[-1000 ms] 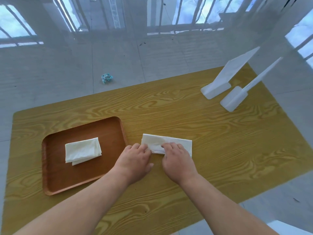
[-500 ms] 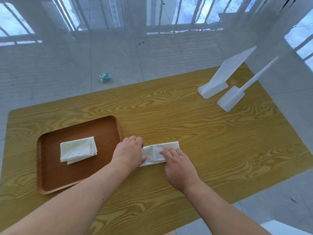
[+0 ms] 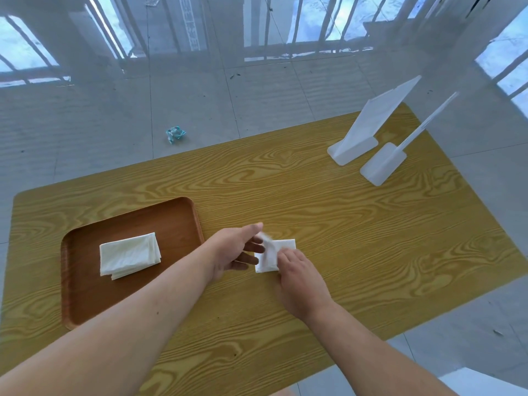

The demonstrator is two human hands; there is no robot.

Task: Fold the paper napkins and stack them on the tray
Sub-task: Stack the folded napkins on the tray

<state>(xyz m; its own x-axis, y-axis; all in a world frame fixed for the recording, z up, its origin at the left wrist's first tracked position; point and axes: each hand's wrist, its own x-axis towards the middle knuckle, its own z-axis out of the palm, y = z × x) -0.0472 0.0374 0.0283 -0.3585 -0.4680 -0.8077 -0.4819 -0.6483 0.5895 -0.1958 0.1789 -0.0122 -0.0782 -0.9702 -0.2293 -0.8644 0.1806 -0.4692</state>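
A small folded white napkin point(image 3: 271, 257) lies on the wooden table point(image 3: 314, 218) just right of the brown tray point(image 3: 83, 281). My right hand point(image 3: 300, 277) presses its fingertips on the napkin's near right part. My left hand point(image 3: 237, 250) is turned sideways at the napkin's left edge, fingers spread, with a blurred flap of the napkin raised by its fingertips. A folded white napkin point(image 3: 130, 255) rests in the middle of the tray.
Two white plastic stands point(image 3: 363, 132) point(image 3: 384, 164) sit at the table's far right corner. A crumpled blue-green wrapper point(image 3: 175, 133) lies on the tiled floor beyond the table's far edge. The table's near edge is close under my forearms.
The long napkin strip has been folded shorter into a small rectangle. My left hand has lifted off it and turned sideways, bringing a flap over to the right. My right hand stays pressing.
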